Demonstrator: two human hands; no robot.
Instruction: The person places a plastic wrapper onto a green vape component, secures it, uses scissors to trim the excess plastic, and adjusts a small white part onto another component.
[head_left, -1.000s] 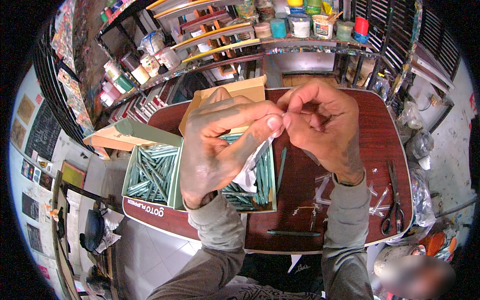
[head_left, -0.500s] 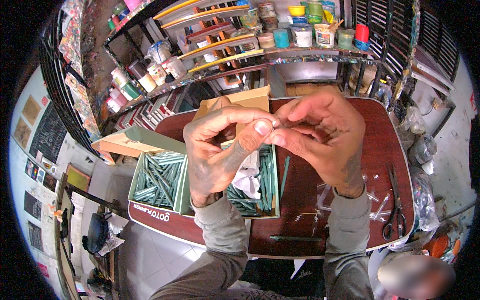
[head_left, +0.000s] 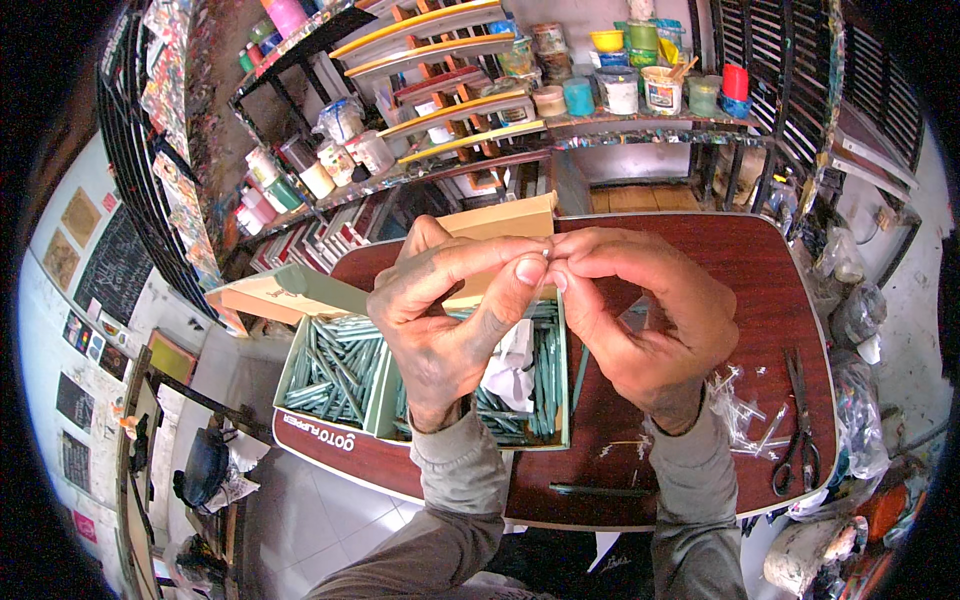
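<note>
My left hand (head_left: 435, 320) and my right hand (head_left: 650, 325) are raised over the table, fingertips meeting. Each pinches thumb against forefinger at the same spot. A tiny pale bit shows between the tips, too small to name. Behind and below the left hand stands an open box (head_left: 378, 405) in two parts, full of slim teal pen-like sticks (head_left: 335, 370). Crumpled white paper (head_left: 512, 368) lies on the sticks in its right part. One dark green stick (head_left: 600, 490) rests near the table's front edge, below the right hand.
On the dark red table (head_left: 760, 260), black scissors (head_left: 797, 430) lie at the right beside clear plastic scraps (head_left: 740, 415). Paint tubs (head_left: 620, 92) line the shelf behind. Plastic bags (head_left: 858, 310) crowd the right side.
My right hand's fingers have closed in from a looser, spread pose to a pinch against the left fingertips. The view has shifted slightly, so the table sits lower and further right.
</note>
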